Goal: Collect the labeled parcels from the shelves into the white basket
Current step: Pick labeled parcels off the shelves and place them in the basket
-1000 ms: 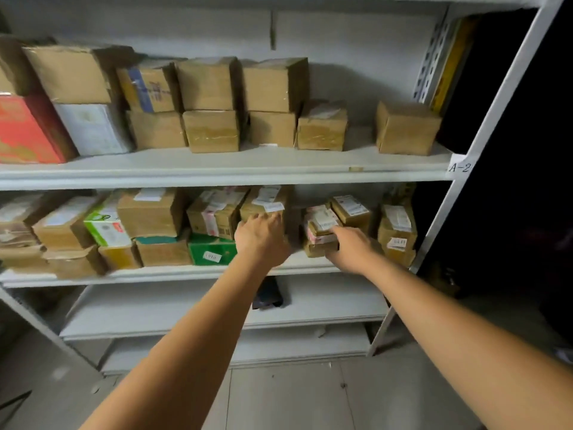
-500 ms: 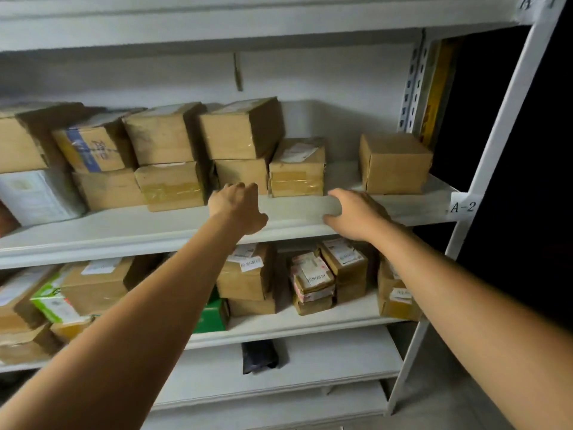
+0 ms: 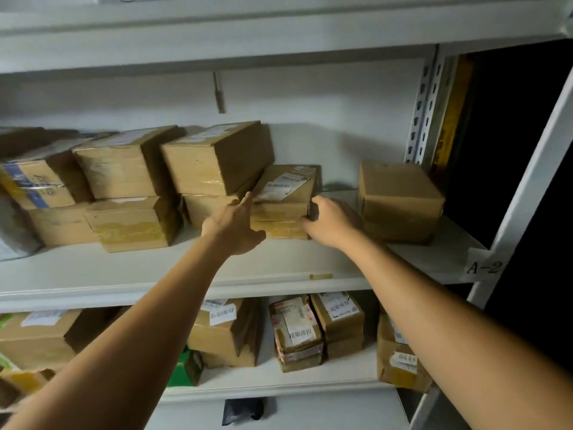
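A small brown parcel with a white label on top sits on the shelf marked A-2, leaning against the stacked boxes to its left. My left hand reaches its left side with straight fingers that touch the upper left edge. My right hand grips the parcel's right front corner, thumb on the front face and fingers curled round the side. The white basket is out of view.
Several unlabeled brown boxes are stacked left of the parcel, and a single one stands to its right. The shelf below holds several labeled parcels. A white upright post bounds the shelf on the right.
Both hands rose from the shelf's front edge to the labeled parcel on the A-2 shelf. The right hand has taken hold of its corner, and the view tilted upward.
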